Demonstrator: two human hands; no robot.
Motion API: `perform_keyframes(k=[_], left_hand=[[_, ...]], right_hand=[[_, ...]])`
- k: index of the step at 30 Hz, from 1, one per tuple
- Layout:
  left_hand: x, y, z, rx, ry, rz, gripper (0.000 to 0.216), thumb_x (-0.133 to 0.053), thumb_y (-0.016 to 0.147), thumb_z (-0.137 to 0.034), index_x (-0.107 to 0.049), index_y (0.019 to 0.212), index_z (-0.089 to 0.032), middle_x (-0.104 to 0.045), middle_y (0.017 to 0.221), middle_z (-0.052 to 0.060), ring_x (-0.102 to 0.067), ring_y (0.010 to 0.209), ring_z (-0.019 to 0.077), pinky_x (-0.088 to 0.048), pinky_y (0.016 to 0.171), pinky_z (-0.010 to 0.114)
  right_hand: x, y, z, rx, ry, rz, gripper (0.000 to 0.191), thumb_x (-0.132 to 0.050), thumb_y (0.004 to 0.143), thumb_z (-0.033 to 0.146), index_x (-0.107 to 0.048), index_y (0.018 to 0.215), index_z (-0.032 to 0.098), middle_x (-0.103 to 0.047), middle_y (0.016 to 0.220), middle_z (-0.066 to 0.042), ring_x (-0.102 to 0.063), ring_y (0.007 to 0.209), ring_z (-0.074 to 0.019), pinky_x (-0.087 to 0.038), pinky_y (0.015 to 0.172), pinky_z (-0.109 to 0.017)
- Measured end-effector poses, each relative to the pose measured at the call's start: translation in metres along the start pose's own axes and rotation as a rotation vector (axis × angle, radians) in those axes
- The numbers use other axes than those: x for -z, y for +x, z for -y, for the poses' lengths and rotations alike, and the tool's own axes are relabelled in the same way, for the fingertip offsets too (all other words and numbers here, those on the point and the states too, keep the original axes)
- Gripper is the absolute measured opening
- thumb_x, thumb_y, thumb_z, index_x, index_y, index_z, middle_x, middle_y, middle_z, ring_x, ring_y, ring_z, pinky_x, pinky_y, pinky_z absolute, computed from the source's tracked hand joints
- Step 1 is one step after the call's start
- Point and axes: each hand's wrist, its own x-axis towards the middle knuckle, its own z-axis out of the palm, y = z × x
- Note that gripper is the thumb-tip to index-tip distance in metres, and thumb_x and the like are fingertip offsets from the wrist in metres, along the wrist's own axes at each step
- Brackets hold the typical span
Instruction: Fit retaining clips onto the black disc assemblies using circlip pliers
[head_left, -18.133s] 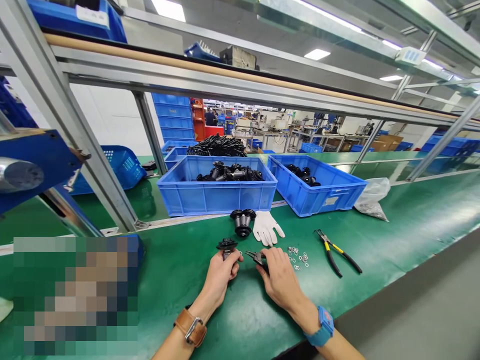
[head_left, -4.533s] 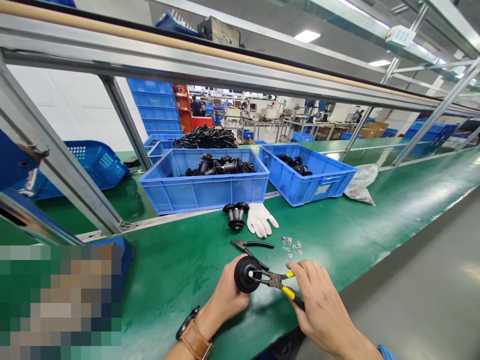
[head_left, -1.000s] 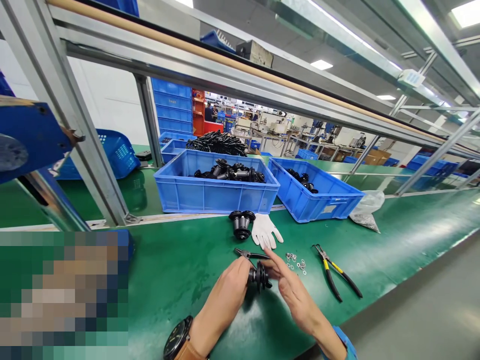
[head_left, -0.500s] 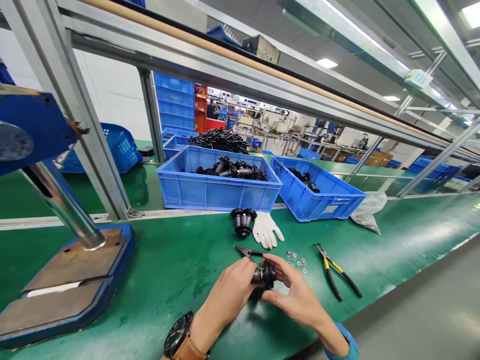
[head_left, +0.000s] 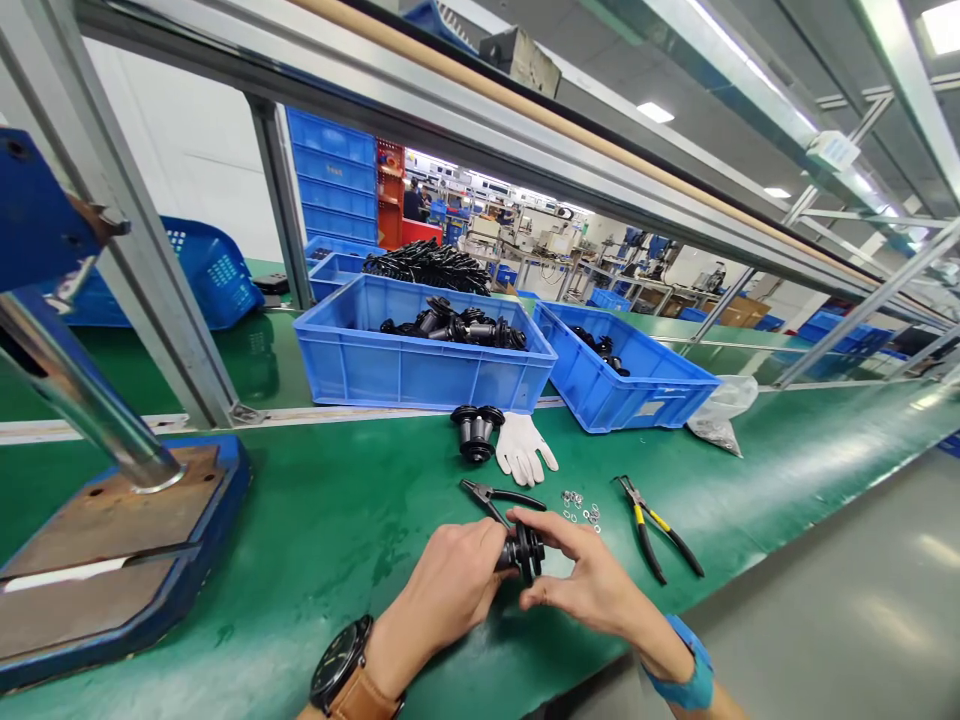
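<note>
Both of my hands grip one small black round part (head_left: 523, 550) just above the green bench (head_left: 337, 530). My left hand (head_left: 450, 585) wraps its left end, fingers curled. My right hand (head_left: 581, 580) pinches its right rim between thumb and forefinger. Black-handled pliers (head_left: 499, 497) lie just beyond my fingers. Several small metal rings (head_left: 581, 508) are scattered to the right of them. Yellow-handled pliers (head_left: 656, 540) lie further right.
Two blue bins (head_left: 420, 375) (head_left: 637, 390) holding black parts stand behind. A white glove (head_left: 523, 447) and some black parts (head_left: 475, 432) lie before them. A blue press base (head_left: 112, 560) sits at left, a plastic bag (head_left: 716, 412) at right. A slanted frame post (head_left: 150, 250) rises at left.
In the last second my hands kept the black part and turned it slightly, the right fingers shifting on its rim. The view swung a little to the left.
</note>
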Motion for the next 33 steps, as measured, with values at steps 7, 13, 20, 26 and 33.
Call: perform_keyframes(k=[7,13,20,26,33], left_hand=[[0.000,-0.001,-0.002,0.006,-0.027,0.054,0.008,-0.060,0.091,-0.017,-0.053,0.091,-0.020,-0.071,0.088,0.004,-0.068,0.076,0.0251,-0.036,0.059,0.036],[0.001,0.000,-0.004,-0.008,-0.024,0.066,0.009,-0.058,0.091,-0.017,-0.051,0.090,-0.021,-0.070,0.088,0.003,-0.066,0.076,0.0242,-0.034,0.059,0.035],[0.007,0.002,-0.004,-0.037,0.029,0.110,0.013,-0.055,0.087,-0.010,-0.051,0.089,-0.022,-0.069,0.088,0.003,-0.064,0.076,0.0235,-0.035,0.061,0.034],[0.010,0.002,-0.002,-0.033,0.029,0.108,0.015,-0.053,0.085,-0.008,-0.051,0.090,-0.022,-0.069,0.090,0.003,-0.064,0.078,0.0242,-0.037,0.063,0.035],[0.012,0.002,-0.001,-0.023,0.039,0.106,0.017,-0.052,0.084,-0.006,-0.050,0.090,-0.022,-0.069,0.089,0.004,-0.065,0.077,0.0241,-0.038,0.062,0.035]], right_hand=[[0.005,-0.005,-0.005,0.252,-0.176,0.029,0.072,-0.083,0.080,0.034,-0.053,0.145,0.030,-0.064,0.139,-0.009,-0.060,0.129,-0.0267,-0.049,0.109,-0.041],[0.006,-0.010,0.007,0.042,-0.223,0.019,0.075,-0.082,0.077,0.055,-0.057,0.139,0.022,-0.072,0.123,-0.011,-0.069,0.112,-0.0287,-0.054,0.099,-0.041],[0.009,-0.016,0.012,-0.246,-0.127,-0.115,0.070,-0.021,0.102,0.067,-0.073,0.101,0.019,-0.074,0.084,-0.010,-0.071,0.078,-0.0231,-0.057,0.073,-0.035],[0.010,-0.023,0.009,-0.128,0.047,0.035,0.073,-0.021,0.101,0.069,-0.047,0.151,0.021,-0.073,0.084,-0.008,-0.070,0.099,-0.0262,-0.049,0.102,-0.046],[0.005,-0.022,0.004,-0.063,0.003,-0.123,0.078,-0.045,0.096,0.070,-0.031,0.159,0.026,-0.058,0.141,-0.014,-0.058,0.126,-0.0285,-0.048,0.104,-0.045]])
